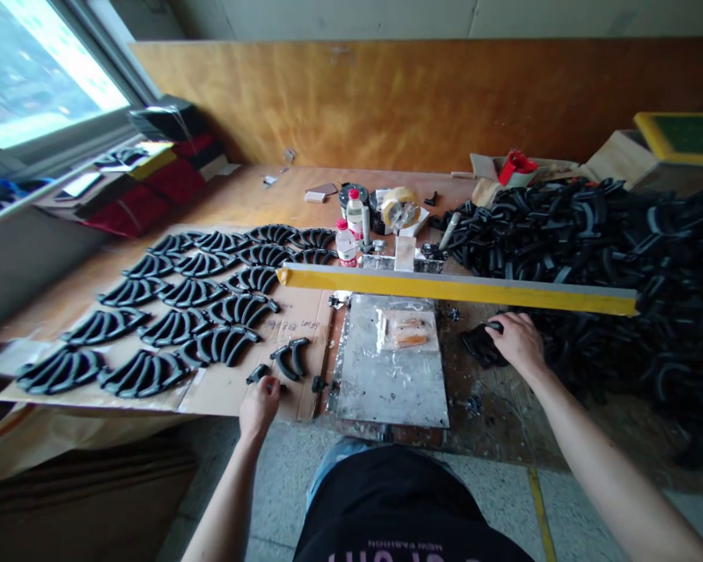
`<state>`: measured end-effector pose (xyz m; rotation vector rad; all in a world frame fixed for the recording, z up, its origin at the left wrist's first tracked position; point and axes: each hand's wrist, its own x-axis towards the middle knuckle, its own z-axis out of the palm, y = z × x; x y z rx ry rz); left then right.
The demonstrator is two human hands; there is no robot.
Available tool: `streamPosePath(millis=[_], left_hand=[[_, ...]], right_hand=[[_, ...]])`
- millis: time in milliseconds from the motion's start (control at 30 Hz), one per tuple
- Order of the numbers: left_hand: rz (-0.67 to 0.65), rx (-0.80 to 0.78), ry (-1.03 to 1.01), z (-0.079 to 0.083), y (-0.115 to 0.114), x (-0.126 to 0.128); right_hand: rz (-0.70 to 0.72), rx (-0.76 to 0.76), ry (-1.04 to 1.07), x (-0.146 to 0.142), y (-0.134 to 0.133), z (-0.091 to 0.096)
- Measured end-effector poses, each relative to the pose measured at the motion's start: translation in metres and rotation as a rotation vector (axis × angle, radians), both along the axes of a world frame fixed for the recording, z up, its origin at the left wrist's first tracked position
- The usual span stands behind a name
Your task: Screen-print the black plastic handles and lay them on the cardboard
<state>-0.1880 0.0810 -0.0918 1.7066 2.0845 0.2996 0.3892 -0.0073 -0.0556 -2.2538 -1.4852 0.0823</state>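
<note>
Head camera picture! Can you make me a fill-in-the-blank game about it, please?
The long bar over the metal plate is coloured ___.
Both bottles have ___ caps.
The left hand is by rows of curved pieces lying on brown ___.
The right hand touches a piece coloured ___.
Missing: yellow, red, cardboard, black.

The right hand (519, 341) partly hides a black piece (478, 349); the parts pile (621, 226) runs off the right edge; cardboard writing (297, 324) is illegible

My left grip (259, 406) touches a curved piece (257, 374) on the cardboard (223, 388); my right grip (519, 341) rests on a black part (479, 346) beside the pile (591, 226).
</note>
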Motion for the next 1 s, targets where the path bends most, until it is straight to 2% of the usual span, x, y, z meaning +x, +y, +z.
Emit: streamPosePath(millis=[67,133,200,233,300,400,467,500,533,600,667,733,800,867,933,1000], left_hand=[[-0.029,-0.018,0.040,-0.007,0.003,-0.002],[-0.081,-0.031,0.044,-0.012,0.005,0.001],[-0.119,-0.012,0.060,-0.014,0.005,0.005],[-0.120,0.016,0.076,-0.015,0.005,0.007],[-0.094,0.092,0.106,-0.014,0.002,0.007],[-0.062,0.178,0.101,-0.010,-0.004,0.008],[-0.056,0.198,0.074,-0.003,-0.006,0.012],[-0.047,0.204,0.051,0.002,-0.005,0.016],[-0.037,0.210,0.020,0.010,-0.003,0.022],[-0.026,0.227,-0.102,0.031,0.004,0.043],[-0.053,0.264,-0.325,0.063,0.014,0.073],[-0.114,0.326,-0.625,0.101,0.023,0.110],[-0.191,0.383,-0.905,0.140,0.029,0.147],[-0.238,0.377,-1.132,0.171,0.031,0.176],[-0.259,0.329,-1.263,0.190,0.031,0.193],[-0.245,0.312,-1.275,0.195,0.028,0.194]], right_hand=[[-0.091,0.118,0.232,-0.025,0.010,0.014],[-0.148,0.206,0.563,-0.058,0.023,0.019],[-0.150,0.205,0.826,-0.092,0.039,0.017],[-0.137,0.156,0.886,-0.107,0.046,0.014],[-0.091,0.006,0.836,-0.129,0.056,0.009],[-0.018,-0.211,0.473,-0.144,0.059,0.009],[0.013,-0.269,0.225,-0.146,0.055,0.014],[0.043,-0.252,0.127,-0.147,0.052,0.017],[0.107,-0.208,0.050,-0.148,0.050,0.019],[0.331,-0.078,-0.054,-0.153,0.050,0.019],[0.580,0.002,-0.097,-0.160,0.055,0.013],[0.694,-0.010,-0.103,-0.167,0.063,0.003],[0.646,-0.047,-0.097,-0.170,0.071,-0.006],[0.517,-0.048,-0.084,-0.162,0.077,-0.008],[0.377,-0.023,-0.043,-0.142,0.078,-0.004],[0.220,0.010,0.033,-0.113,0.074,0.007]])
